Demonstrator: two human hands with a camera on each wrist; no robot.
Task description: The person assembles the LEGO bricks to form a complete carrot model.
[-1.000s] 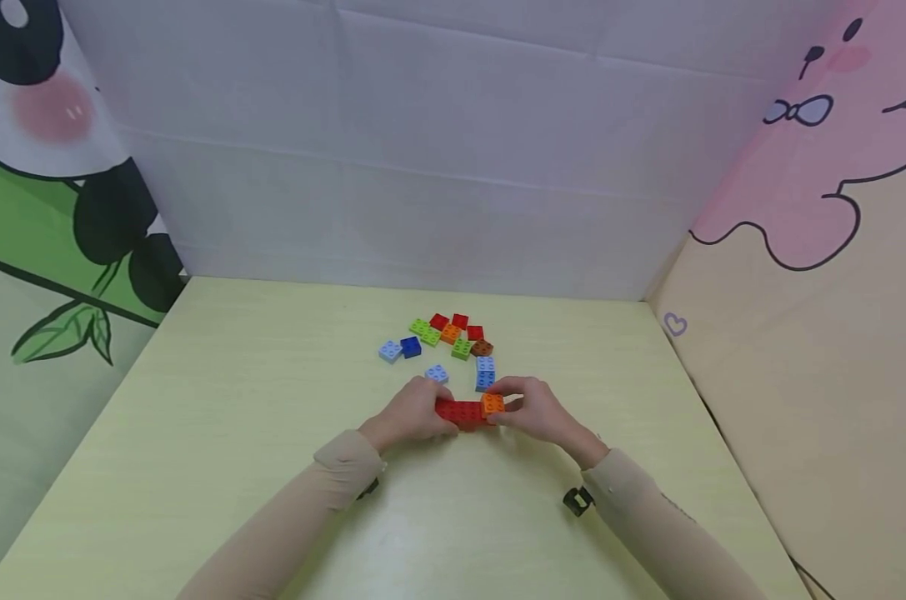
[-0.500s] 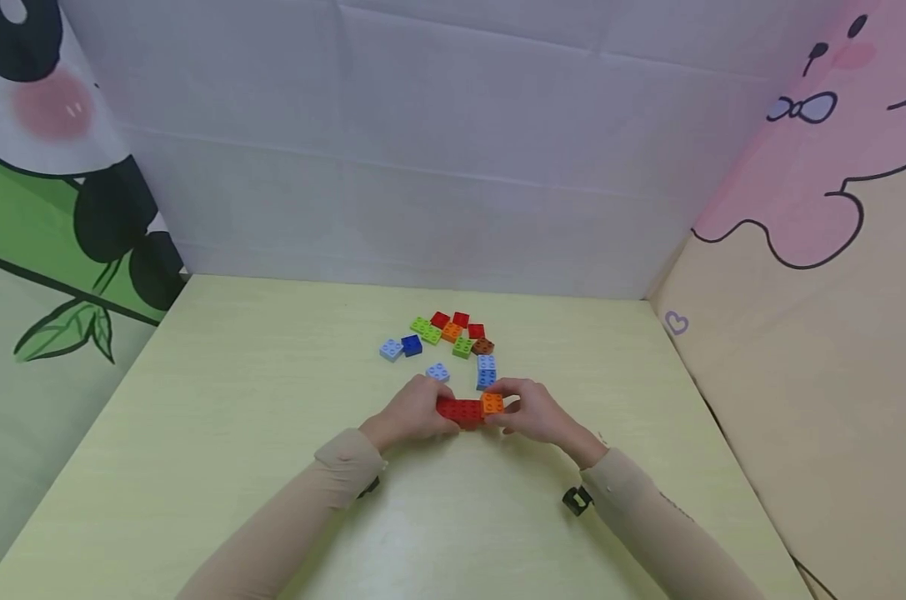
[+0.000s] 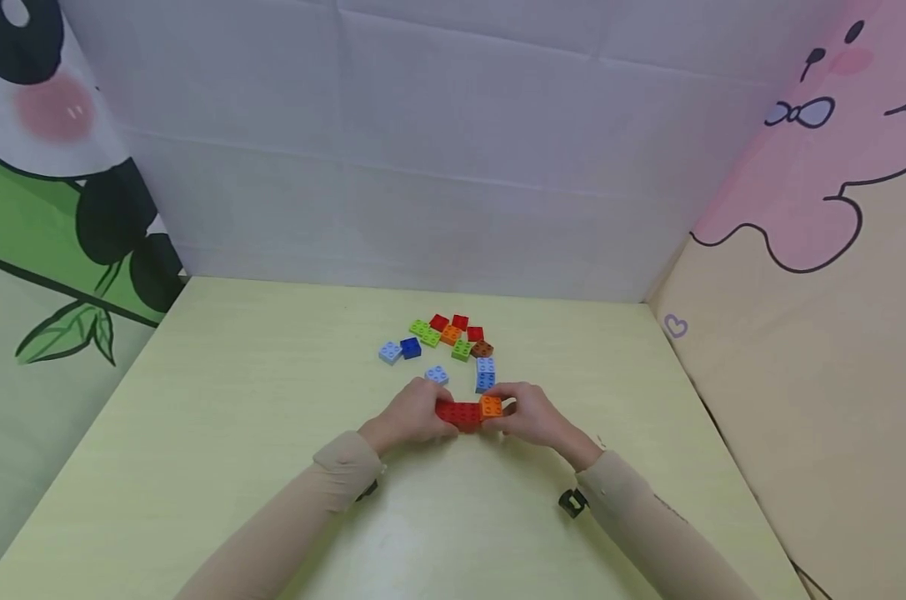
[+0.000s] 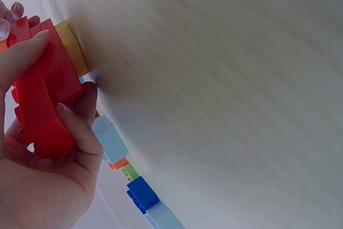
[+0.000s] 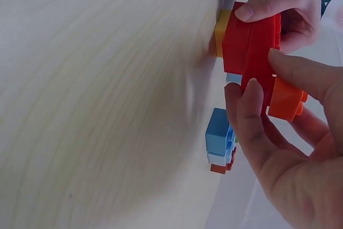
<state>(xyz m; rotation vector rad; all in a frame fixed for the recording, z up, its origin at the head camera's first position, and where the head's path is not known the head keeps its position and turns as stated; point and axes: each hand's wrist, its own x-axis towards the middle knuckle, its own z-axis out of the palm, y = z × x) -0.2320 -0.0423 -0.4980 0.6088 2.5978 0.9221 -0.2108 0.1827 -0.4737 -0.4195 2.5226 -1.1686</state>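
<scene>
My left hand (image 3: 415, 410) grips the left side of a block of joined red bricks (image 4: 40, 92). Beneath the red ones sits a yellow brick (image 5: 220, 31), seen in both wrist views. An orange brick (image 3: 491, 407) sits on top at the right end of the block. My right hand (image 3: 535, 414) pinches that end, its thumb by the seam between orange and red, with fingertips (image 5: 252, 94) under the red overhang. In the right wrist view the orange studs (image 5: 303, 100) face away from the table. Parts of the block are hidden by the fingers.
Just behind the hands stand blue bricks (image 3: 486, 375) and a light blue brick (image 3: 437, 375). Farther back lie green (image 3: 425, 332), orange (image 3: 451, 334), brown (image 3: 483, 348), red (image 3: 460, 322) and dark blue (image 3: 411, 347) bricks. A pale wall (image 3: 422, 167) closes the table's far edge.
The right hand has shifted very slightly left, and its fingers lie a little differently around the orange brick. The left hand keeps its grip on the red bricks, and the loose bricks stay put.
</scene>
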